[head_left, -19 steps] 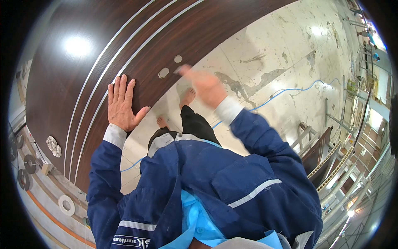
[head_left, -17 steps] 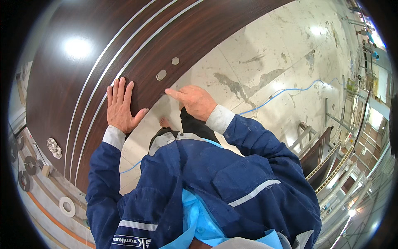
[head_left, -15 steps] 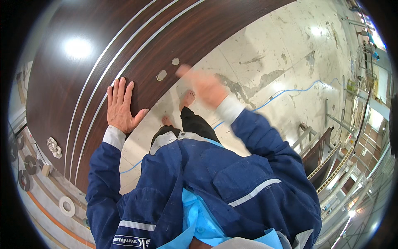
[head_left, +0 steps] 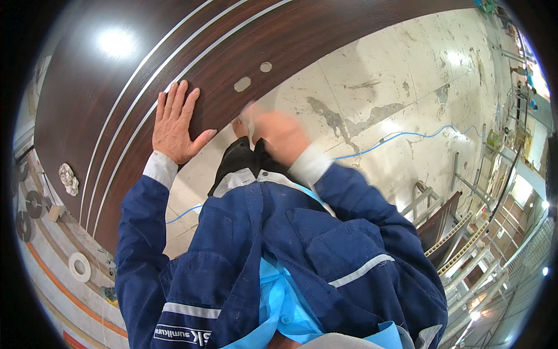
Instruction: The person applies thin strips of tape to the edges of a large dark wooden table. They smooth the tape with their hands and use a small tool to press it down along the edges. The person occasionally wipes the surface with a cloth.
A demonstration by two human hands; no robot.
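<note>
A large dark-brown wood-grain door panel point(head_left: 192, 122) lies before me, with three pale lines running along it. Two holes, one larger and one smaller, pierce it close to its right edge. My left hand point(head_left: 176, 125) rests flat on the panel across the lines, fingers spread and nothing in them. Just off the panel's near edge, below the holes, my right hand point(head_left: 279, 135) is smeared by motion. A thin pale shape shows at its fingertips, too blurred to name. Toward the panel's lower left lies a crumpled whitish cloth point(head_left: 68, 179).
A blue hose point(head_left: 401, 135) crosses the scuffed pale floor point(head_left: 378, 75). Metal frames point(head_left: 471, 180) and leaning panels stand at the right. On the lower left, rolls of edging tape point(head_left: 79, 267) lie near long strips.
My right hand has moved down and slightly toward me along the panel's edge. The left hand stays flat on the panel. The view has shifted slightly, and the holes appear further right.
</note>
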